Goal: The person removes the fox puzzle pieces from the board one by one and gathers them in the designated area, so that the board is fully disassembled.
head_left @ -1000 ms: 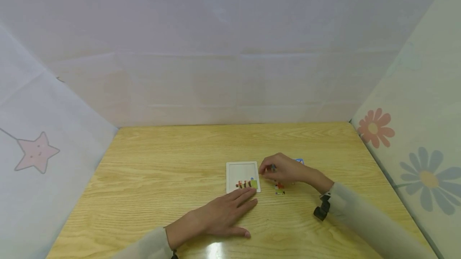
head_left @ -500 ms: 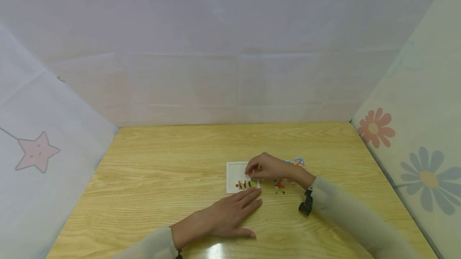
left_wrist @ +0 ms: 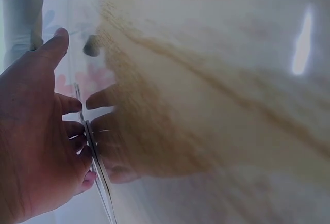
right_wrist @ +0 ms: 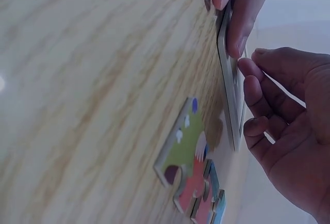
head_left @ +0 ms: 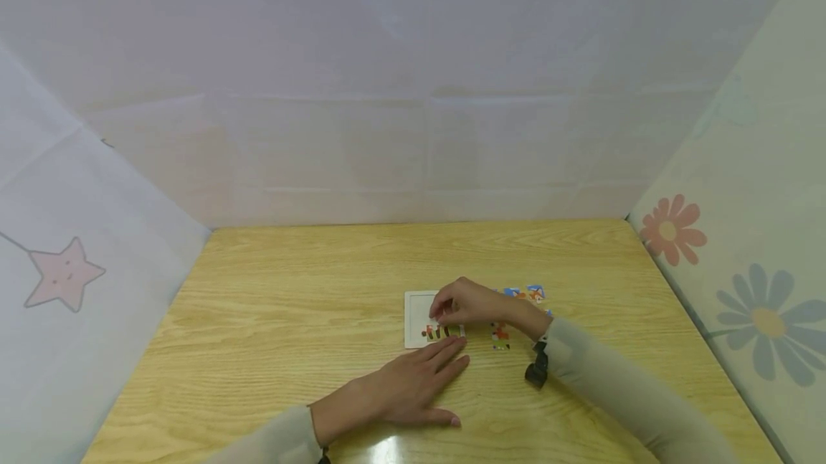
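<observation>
My left hand (head_left: pixel 413 385) lies with straight fingers on the near edge of a white puzzle tray (head_left: pixel 409 320); the left wrist view shows the palm side of the hand (left_wrist: pixel 41 131) beside the tray's thin edge (left_wrist: pixel 100 167). Joined puzzle pieces with a striped picture (head_left: pixel 435 333) sit along the tray's near side. Over the tray, my right hand (head_left: pixel 474 302) has thumb and forefinger tips together in a pinch on a puzzle piece, mostly hidden by the fingers. In the right wrist view this hand (right_wrist: pixel 294 110) is at the tray's edge (right_wrist: pixel 229 90), close to the left fingers (right_wrist: pixel 242 22).
Right of the tray, several colourful puzzle pieces (head_left: pixel 500 336) lie on the wooden table (head_left: pixel 290 292), partly under the right forearm. More pieces (head_left: pixel 535 293) are farther back. Pale cloth walls (head_left: pixel 413 127) enclose the table at the back and sides.
My right hand has moved left from the loose pieces to above the tray, uncovering pieces on the right. My left hand has shifted slightly right and stays at the tray's near edge.
</observation>
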The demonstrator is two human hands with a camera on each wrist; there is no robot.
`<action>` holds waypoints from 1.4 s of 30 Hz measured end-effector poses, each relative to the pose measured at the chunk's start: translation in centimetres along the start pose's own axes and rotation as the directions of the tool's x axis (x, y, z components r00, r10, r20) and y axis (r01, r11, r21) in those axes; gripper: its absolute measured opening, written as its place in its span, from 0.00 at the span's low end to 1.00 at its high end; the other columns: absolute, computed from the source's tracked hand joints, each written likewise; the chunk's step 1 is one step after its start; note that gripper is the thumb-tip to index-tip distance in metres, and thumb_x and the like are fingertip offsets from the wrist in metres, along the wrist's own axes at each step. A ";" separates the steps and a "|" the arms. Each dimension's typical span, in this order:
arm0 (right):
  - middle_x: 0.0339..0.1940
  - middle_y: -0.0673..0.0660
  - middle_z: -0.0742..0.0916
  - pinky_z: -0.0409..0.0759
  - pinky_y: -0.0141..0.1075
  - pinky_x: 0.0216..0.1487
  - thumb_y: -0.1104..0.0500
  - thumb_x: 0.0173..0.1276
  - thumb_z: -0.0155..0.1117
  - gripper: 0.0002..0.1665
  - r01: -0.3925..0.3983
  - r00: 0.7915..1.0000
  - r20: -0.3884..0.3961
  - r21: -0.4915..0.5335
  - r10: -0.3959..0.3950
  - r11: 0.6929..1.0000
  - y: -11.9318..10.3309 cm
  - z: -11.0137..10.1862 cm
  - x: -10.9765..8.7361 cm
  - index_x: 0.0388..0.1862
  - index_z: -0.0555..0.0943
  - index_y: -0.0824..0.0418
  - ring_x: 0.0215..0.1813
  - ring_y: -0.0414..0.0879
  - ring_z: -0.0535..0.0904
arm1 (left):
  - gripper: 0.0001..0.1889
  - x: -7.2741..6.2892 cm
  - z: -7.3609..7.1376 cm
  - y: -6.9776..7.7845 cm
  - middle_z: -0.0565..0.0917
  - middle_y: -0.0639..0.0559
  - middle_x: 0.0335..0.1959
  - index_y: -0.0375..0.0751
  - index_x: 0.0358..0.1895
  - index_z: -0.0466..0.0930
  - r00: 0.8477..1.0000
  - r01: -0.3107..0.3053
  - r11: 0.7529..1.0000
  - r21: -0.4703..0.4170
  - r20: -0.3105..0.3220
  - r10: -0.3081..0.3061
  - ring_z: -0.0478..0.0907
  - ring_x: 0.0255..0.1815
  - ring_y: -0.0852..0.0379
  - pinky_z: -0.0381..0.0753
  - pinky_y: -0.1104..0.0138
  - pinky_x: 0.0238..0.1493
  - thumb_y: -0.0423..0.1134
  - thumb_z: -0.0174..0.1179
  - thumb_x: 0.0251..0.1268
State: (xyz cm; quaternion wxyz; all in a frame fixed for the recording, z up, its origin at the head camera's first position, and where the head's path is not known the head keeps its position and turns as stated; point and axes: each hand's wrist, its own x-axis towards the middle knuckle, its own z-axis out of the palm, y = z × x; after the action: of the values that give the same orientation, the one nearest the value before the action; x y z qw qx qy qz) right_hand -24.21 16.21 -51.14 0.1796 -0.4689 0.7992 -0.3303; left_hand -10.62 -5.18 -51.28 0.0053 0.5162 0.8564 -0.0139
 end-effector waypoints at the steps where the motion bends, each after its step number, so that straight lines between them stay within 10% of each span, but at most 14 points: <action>1: 0.39 0.47 0.91 0.83 0.28 0.41 0.65 0.74 0.70 0.07 -0.001 1.000 0.001 -0.002 0.001 1.000 0.0 0.0 0.0 0.47 0.91 0.61 0.38 0.30 0.81 | 0.48 0.0 -0.1 0.0 0.57 0.39 0.86 0.40 0.83 0.61 1.000 0.001 1.000 0.007 0.004 -0.001 0.54 0.87 0.45 0.65 0.60 0.81 0.75 0.42 0.77; 42: 0.42 0.52 0.91 0.88 0.34 0.43 0.68 0.71 0.73 0.08 -0.034 0.999 0.035 0.209 0.028 0.977 0.3 0.6 0.1 0.46 0.90 0.59 0.40 0.36 0.87 | 0.51 0.0 -0.3 -0.4 0.52 0.39 0.87 0.41 0.85 0.58 0.997 -0.024 1.000 0.008 0.076 0.023 0.50 0.88 0.45 0.63 0.60 0.82 0.78 0.39 0.75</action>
State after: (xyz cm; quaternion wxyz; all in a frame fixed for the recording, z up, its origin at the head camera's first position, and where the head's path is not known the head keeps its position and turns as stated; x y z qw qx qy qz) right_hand -24.12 16.01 -51.74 0.2460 -0.4401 0.7642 -0.4022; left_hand -10.95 -5.29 -50.93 0.0358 0.5253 0.8494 -0.0374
